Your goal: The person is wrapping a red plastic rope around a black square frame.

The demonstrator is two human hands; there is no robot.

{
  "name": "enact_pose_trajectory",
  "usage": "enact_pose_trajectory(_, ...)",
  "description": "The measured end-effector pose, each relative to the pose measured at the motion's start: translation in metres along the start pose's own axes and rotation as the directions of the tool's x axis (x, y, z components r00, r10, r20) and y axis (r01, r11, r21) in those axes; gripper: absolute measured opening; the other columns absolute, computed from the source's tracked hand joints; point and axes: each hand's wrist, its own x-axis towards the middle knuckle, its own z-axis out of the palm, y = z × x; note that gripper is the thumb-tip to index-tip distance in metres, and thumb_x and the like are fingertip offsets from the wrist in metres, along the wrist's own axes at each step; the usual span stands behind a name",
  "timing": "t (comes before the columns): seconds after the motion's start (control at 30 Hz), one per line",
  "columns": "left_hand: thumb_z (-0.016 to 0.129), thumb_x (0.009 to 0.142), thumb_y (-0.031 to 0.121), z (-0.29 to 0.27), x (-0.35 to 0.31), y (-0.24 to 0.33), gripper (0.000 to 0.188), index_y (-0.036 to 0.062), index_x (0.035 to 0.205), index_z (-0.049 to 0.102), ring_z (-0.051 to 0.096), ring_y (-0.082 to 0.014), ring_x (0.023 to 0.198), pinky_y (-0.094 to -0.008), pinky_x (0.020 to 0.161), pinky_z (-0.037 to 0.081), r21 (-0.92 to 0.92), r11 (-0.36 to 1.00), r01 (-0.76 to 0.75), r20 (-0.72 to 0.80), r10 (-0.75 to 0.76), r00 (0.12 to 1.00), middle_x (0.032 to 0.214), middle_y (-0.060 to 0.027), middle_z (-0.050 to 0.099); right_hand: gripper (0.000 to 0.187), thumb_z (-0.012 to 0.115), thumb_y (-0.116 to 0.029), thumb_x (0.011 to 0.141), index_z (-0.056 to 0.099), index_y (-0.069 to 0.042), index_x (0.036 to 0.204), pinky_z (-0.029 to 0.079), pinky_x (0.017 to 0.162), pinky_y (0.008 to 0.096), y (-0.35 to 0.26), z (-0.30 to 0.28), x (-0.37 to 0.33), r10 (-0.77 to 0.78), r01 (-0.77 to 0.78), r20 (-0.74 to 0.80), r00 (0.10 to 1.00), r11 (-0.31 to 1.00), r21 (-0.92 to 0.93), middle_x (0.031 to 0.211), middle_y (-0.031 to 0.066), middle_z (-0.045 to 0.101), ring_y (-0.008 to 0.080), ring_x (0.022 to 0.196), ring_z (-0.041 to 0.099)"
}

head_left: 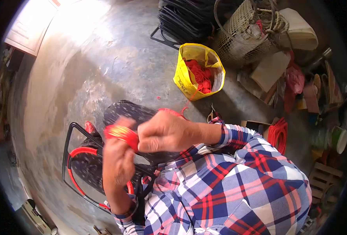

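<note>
A bundle of glossy red cord (121,134) is wrapped about the fingers of my left hand (118,158), which is closed on it above my lap. My right hand (161,131) is curled into a fist against the bundle's right side, slightly blurred; what its fingers grip is hidden. Below and left of my hands, a black frame (65,156) leans by my legs, with red cord (83,150) wound along part of it. More red cord (172,112) shows just beyond my right wrist, and a pair of scissors (210,114) lies past my right forearm.
On the concrete floor ahead stands a yellow bag (185,85) holding tangled red cord. Behind it is a stack of black frames (185,21), with a mesh basket (240,35) to the right. A coil of red cord (278,135) sits by my right elbow, near scattered cardboard (271,70).
</note>
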Motion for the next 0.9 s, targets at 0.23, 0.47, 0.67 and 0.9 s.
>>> enact_pose_trajectory(0.23,0.051,0.087,0.033,0.003,0.002,0.009,0.046,-0.0036,0.102,0.073,0.041,-0.0407,0.138,-0.0508,0.113,0.028,-0.843,0.420,-0.335,-0.289,0.172,0.942,0.132,-0.0286,0.057,0.037,0.057,-0.032,0.101,0.056,-0.002,0.080,0.041,0.058,0.0327,0.031,0.007,-0.007,0.058,-0.058,0.087,0.994,0.998,-0.007,0.064,0.0104,0.053,0.0163,0.060,0.050)
enact_pose_trajectory(0.47,0.051,0.089,0.026,0.004,-0.002,0.008,0.042,-0.0064,0.107,0.070,0.046,-0.0385,0.134,-0.0448,0.110,0.033,-0.187,0.966,0.180,0.357,-0.104,0.928,0.133,-0.0246,0.059,0.038,0.063,-0.030,0.098,0.057,-0.002,0.073,0.038,0.053,0.0299,0.005,-0.003,-0.001,-0.042,0.037,-0.101,0.994,0.998,-0.047,0.057,0.0037,0.044,0.0064,0.059,0.041)
enact_pose_trajectory(0.67,0.050,0.086,0.025,0.006,-0.011,0.004,0.044,-0.0073,0.110,0.069,0.045,-0.0390,0.134,-0.0484,0.112,0.031,-0.753,0.574,-0.321,-0.290,0.150,0.945,0.131,-0.0293,0.057,0.039,0.061,-0.032,0.099,0.056,-0.002,0.075,0.039,0.056,0.0296,0.030,0.008,-0.007,0.087,-0.087,-0.009,0.996,0.996,0.012,0.059,0.0007,0.044,0.0062,0.061,0.040)
enact_pose_trajectory(0.9,0.052,0.090,0.021,0.016,-0.004,0.005,0.036,-0.0019,0.112,0.069,0.048,-0.0385,0.132,-0.0461,0.112,0.032,-0.088,0.996,-0.015,0.148,0.028,0.989,0.134,-0.0208,0.058,0.035,0.063,-0.027,0.098,0.058,-0.001,0.076,0.038,0.053,0.0290,0.002,-0.005,-0.002,-0.024,0.022,-0.123,0.992,1.000,-0.013,0.058,0.0006,0.043,0.0053,0.062,0.040)
